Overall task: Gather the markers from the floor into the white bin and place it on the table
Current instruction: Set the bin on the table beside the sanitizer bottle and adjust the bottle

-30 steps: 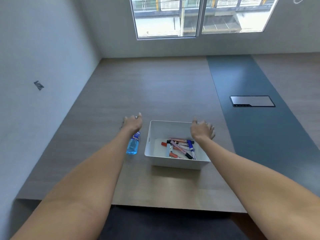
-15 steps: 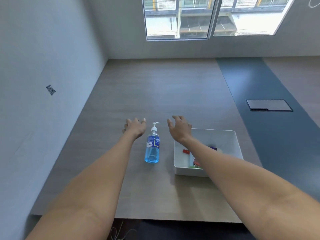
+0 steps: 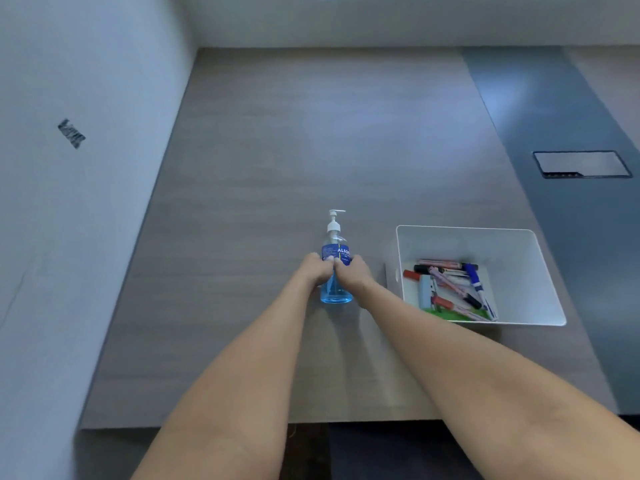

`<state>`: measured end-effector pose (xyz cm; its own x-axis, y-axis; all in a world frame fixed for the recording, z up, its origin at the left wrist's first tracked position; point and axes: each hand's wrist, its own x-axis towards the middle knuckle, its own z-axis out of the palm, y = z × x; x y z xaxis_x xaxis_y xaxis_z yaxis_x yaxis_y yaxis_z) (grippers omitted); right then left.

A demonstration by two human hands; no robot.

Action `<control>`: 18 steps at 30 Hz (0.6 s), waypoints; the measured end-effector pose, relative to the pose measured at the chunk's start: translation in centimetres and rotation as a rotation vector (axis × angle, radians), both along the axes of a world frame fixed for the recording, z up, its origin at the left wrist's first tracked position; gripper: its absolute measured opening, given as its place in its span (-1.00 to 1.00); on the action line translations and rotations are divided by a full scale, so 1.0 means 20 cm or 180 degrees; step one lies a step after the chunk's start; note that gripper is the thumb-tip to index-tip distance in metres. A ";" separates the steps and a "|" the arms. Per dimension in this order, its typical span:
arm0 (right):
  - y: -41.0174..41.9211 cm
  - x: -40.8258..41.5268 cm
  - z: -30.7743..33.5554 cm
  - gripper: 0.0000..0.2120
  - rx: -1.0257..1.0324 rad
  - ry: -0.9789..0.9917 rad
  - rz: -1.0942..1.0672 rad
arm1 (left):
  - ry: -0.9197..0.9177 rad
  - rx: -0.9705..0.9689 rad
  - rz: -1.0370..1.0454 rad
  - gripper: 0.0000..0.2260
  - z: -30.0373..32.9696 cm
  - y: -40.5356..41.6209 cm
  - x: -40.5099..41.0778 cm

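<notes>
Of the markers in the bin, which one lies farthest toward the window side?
The pink-barrelled marker with a black cap, lying crosswise at the far edge of the pile in the white bin. The black, red and blue markers all lie nearer the person.

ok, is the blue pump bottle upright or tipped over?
Upright. The pump bottle stands on its base on the table, pump head on top, with the left hand and right hand wrapped around its middle.

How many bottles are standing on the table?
1. The blue pump bottle stands upright on the table, left of the white bin, held between the left hand and the right hand. None seems hidden.
</notes>
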<state>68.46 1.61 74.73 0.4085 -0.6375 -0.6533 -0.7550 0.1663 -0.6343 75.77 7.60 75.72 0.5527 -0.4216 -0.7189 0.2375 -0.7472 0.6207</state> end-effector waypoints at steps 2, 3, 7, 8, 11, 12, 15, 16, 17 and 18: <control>-0.01 -0.02 -0.09 -0.55 0.0239 -0.0200 -0.0198 | 0.0034 -0.0064 0.0179 -0.65 -0.07 0.01 0.00; 0.00 -0.03 -0.06 -0.59 0.0344 -0.0318 -0.0321 | 0.0026 -0.0121 0.0249 -0.67 -0.09 0.01 0.00; -0.01 -0.04 0.08 -0.58 0.0692 -0.0747 -0.0591 | -0.0179 -0.0478 0.0333 -0.68 0.01 0.02 0.02; -0.02 -0.03 0.10 -0.55 0.0679 -0.0867 -0.0580 | -0.0217 -0.0570 0.0354 -0.66 0.05 0.02 0.03; -0.04 -0.02 0.17 -0.48 0.0575 -0.1135 -0.0520 | -0.0402 -0.0836 0.0383 -0.57 0.13 0.04 0.07; -0.05 -0.01 0.19 -0.46 0.0536 -0.1211 -0.0480 | -0.0463 -0.0928 0.0352 -0.54 0.16 0.05 0.08; -0.04 -0.02 0.22 -0.40 0.0457 -0.1408 -0.0443 | -0.0520 -0.1137 0.0310 -0.46 0.19 0.08 0.08; -0.03 -0.03 0.22 -0.39 0.0448 -0.1466 -0.0491 | -0.0513 -0.1190 0.0305 -0.42 0.19 0.09 0.08; -0.02 -0.03 0.22 -0.37 0.0443 -0.1519 -0.0541 | -0.0513 -0.1256 0.0292 -0.39 0.19 0.10 0.08; -0.01 -0.04 0.22 -0.36 0.0435 -0.1543 -0.0571 | -0.0515 -0.1303 0.0284 -0.36 0.18 0.12 0.07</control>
<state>67.67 1.41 79.10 0.5764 -0.6475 -0.4985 -0.3327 0.3712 -0.8669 77.23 9.93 79.33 0.6914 -0.5988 -0.4042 0.1656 -0.4132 0.8955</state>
